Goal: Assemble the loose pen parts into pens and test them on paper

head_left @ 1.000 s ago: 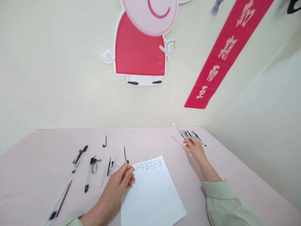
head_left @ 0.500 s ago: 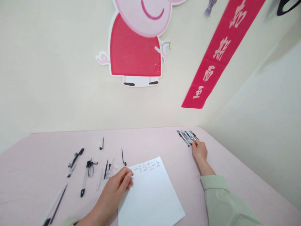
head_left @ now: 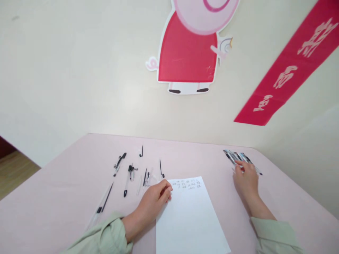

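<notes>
My left hand (head_left: 157,197) rests loosely curled on the upper left edge of a white sheet of paper (head_left: 189,218), with nothing showing in its fingers. Lines of small dark writing run along the paper's top. At the right, my right hand (head_left: 246,180) is bent with thumb and fingers drawn together, at the near side of a row of pens (head_left: 231,155). A faint pale tip shows by its thumb; what the fingers hold, if anything, I cannot make out. One dark pen end (head_left: 259,172) sticks out beyond the hand's right side.
Left of the paper lie pen parts: a dark refill (head_left: 107,197), a clear barrel with a black cap (head_left: 125,192), a black cap piece (head_left: 121,158), and another refill (head_left: 160,166). A pink cloth (head_left: 66,197) covers the table, which meets the wall behind.
The view has swung left, so everything sits further right in it. My right hand has drawn back slightly from the pens, and a pen end now shows beside it. My left hand stays on the paper.
</notes>
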Demonstrator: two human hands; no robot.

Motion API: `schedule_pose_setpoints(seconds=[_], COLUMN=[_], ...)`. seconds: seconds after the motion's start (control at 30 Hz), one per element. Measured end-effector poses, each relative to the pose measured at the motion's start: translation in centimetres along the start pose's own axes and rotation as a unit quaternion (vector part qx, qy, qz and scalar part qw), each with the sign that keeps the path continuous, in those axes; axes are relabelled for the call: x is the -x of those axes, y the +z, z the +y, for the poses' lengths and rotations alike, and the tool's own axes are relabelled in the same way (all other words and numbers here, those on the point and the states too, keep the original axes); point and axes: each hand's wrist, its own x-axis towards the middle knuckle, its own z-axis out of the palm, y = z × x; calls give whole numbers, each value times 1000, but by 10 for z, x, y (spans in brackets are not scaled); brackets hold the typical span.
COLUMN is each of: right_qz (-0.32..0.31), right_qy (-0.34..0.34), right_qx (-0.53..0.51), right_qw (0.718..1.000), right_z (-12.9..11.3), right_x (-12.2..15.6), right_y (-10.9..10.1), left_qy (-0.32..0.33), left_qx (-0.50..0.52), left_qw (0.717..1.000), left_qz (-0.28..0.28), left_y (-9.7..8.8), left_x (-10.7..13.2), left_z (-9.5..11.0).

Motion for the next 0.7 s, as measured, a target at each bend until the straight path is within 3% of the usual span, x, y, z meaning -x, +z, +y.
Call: schedule_pose_setpoints(seconds=[0.13,0.2,0.27,0.33,0.4,0.47,0.53,0.7], right_qz=[-83,-171,-291,-417,-485,-499,-485,-428], right_qy=[-47,-67,-72,-100,-128,-142,-137,-93], right_qx=[-96,-155,-192,-212,-209,-203,-195,-172], right_qw=[991,971,935,878,840,831,841,883], right_z=[-46,-77,-111,-146,-178,-204,-222,-233], right_x=[7,12,19,26,32,39,47,72], right_y=[-5,-6,-8,-10,-8,-3,6,27], left_qy=[4,4,5,7,9,12,18,57], left_qx=[-14,-23,-31,-37,-39,-41,-49,-134], left_qw=[1000,1000,999,999,999,999,999,989], left_qz=[-2,-3,-4,-6,-5,-4,-3,-25], left_y=[0,0,-1,0,0,1,2,4], left_x=[0,0,1,1,0,0,-1,1], left_z=[0,1,1,0,-3,-6,-7,-4])
